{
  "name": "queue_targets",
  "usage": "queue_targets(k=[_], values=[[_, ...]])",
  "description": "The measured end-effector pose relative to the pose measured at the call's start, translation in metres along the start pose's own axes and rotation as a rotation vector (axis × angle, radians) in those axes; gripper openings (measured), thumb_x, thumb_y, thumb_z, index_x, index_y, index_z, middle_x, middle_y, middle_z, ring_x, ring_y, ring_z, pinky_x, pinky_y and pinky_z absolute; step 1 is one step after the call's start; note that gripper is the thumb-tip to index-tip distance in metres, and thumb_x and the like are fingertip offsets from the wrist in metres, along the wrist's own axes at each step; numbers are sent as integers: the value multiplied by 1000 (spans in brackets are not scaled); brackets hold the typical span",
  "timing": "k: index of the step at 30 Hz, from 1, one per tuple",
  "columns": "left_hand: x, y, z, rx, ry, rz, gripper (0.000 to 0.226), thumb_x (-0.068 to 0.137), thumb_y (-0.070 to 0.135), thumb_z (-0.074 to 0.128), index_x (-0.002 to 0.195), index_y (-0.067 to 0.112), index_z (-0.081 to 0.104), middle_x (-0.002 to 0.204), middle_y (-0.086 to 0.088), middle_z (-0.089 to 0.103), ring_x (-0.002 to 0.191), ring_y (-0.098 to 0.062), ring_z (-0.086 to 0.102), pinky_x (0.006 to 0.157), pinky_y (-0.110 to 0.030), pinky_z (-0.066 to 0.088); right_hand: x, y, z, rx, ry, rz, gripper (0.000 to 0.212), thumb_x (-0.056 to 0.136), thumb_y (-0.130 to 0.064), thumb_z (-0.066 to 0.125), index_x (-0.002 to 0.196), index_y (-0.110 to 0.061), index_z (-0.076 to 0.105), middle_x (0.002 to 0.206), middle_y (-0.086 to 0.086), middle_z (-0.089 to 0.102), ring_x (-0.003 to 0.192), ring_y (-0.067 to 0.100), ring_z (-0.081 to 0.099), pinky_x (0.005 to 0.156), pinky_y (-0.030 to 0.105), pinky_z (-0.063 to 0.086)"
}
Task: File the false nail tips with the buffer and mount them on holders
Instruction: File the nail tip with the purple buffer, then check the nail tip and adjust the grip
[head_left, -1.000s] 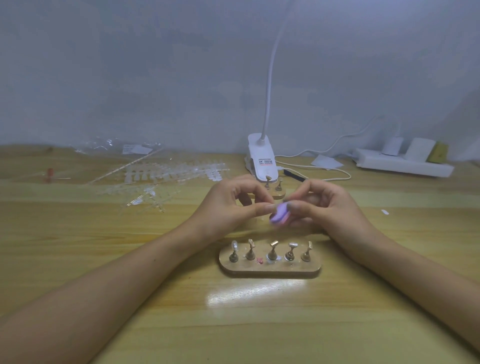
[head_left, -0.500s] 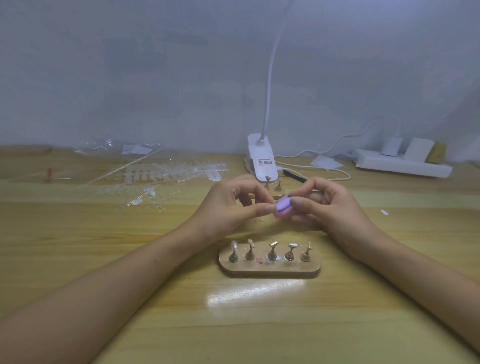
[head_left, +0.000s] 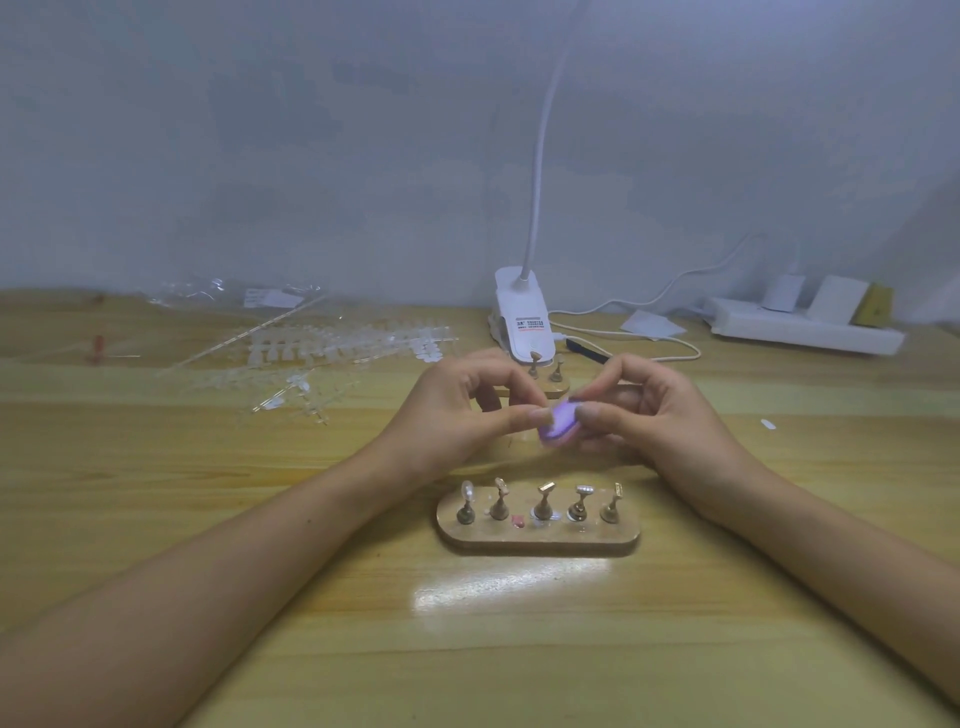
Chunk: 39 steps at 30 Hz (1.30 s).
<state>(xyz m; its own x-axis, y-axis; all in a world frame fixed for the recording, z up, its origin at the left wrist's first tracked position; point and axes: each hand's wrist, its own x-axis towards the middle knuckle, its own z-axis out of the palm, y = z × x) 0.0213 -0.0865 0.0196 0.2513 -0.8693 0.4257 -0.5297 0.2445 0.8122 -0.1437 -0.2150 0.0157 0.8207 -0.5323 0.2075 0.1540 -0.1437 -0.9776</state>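
Purple buffer (head_left: 560, 427) dipped lower, tilted down-left since half second ago. Right hand (head_left: 660, 415) pinches it between thumb and fingertips. Left hand (head_left: 457, 415): thumb and forefinger meet at buffer's edge; whether they hold anything, cannot tell. Both above desk (head_left: 311, 597), behind wooden holder stand (head_left: 537, 538). Clear nail tip strips (head_left: 332, 353) far left.

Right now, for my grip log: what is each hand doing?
Left hand: fingertips pinched beside the purple buffer; what they hold cannot be told.
Right hand: closed, holding the purple buffer.
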Motion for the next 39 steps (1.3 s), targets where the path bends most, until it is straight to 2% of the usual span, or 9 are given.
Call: queue_targets(k=[2, 6, 11, 17, 21, 23, 28, 34, 39], values=[[1, -1, 0, 7, -6, 3, 16, 80, 11, 78, 73, 24, 70, 82, -4, 64, 64, 2, 49, 69, -16, 42, -1, 1, 1, -15, -67, 3, 12, 79, -12, 74, 84, -11, 64, 96, 21, 75, 84, 31, 75, 70, 32, 61], [0, -4, -1, -2, 4, 1, 16, 80, 14, 78, 73, 27, 70, 81, -1, 64, 62, 1, 48, 67, -16, 42, 1, 0, -2, 35, 78, -18, 19, 78, -13, 72, 90, -5, 60, 91, 16, 76, 82, 24, 75, 67, 25, 60], [1, -5, 1, 41, 14, 9, 17, 81, 11, 77, 73, 25, 70, 76, 10, 59, 60, 3, 49, 62, -11, 40, 1, 0, 1, -142, -81, 37, 16, 81, -11, 72, 87, -2, 60, 89, 17, 76, 80, 26, 75, 67, 28, 60], [1, -4, 1, 37, 1, -8, 15, 80, 16, 77, 73, 26, 69, 84, -4, 64, 60, -7, 43, 63, -19, 40, 2, -1, -1, 25, 92, 38, 24, 75, -22, 74, 86, -5, 61, 87, 19, 76, 72, 25, 75, 60, 22, 58], [0, -4, 1, 84, -21, 2, 15, 80, 15, 78, 73, 26, 70, 79, 6, 60, 60, -8, 42, 62, -24, 40, 2, 0, 1, -68, -19, 60, 24, 75, -22, 76, 86, -5, 64, 86, 20, 75, 75, 28, 74, 63, 27, 60], [0, -4, 1, 73, -21, 6, 15, 80, 15, 78, 73, 27, 71, 78, 9, 59, 59, -6, 41, 62, -25, 40, 3, -1, 0, -35, 39, 59, 25, 77, -20, 75, 89, -2, 63, 86, 20, 75, 72, 27, 74, 62, 25, 59], [2, -3, 2, 72, -45, 20, 16, 80, 13, 78, 74, 26, 71, 79, 4, 60, 58, -3, 40, 62, -29, 39, 3, -1, 2, -99, -23, 58, 24, 77, -20, 75, 87, -1, 63, 86, 20, 75, 75, 30, 74, 64, 28, 60], [3, -3, 2, 53, -70, 10, 16, 79, 11, 79, 75, 25, 72, 85, -8, 63, 61, -9, 38, 60, -29, 35, 2, -3, 1, -76, 28, 51, 25, 76, -18, 74, 88, 1, 62, 85, 20, 74, 76, 32, 73, 65, 29, 60], [3, -3, 2, 68, -54, 11, 11, 80, 13, 78, 75, 22, 72, 84, -8, 62, 59, -4, 37, 61, -29, 36, 1, -3, 3, -131, -44, 65, 25, 78, -22, 74, 85, -1, 63, 85, 21, 74, 77, 33, 74, 70, 34, 63]])
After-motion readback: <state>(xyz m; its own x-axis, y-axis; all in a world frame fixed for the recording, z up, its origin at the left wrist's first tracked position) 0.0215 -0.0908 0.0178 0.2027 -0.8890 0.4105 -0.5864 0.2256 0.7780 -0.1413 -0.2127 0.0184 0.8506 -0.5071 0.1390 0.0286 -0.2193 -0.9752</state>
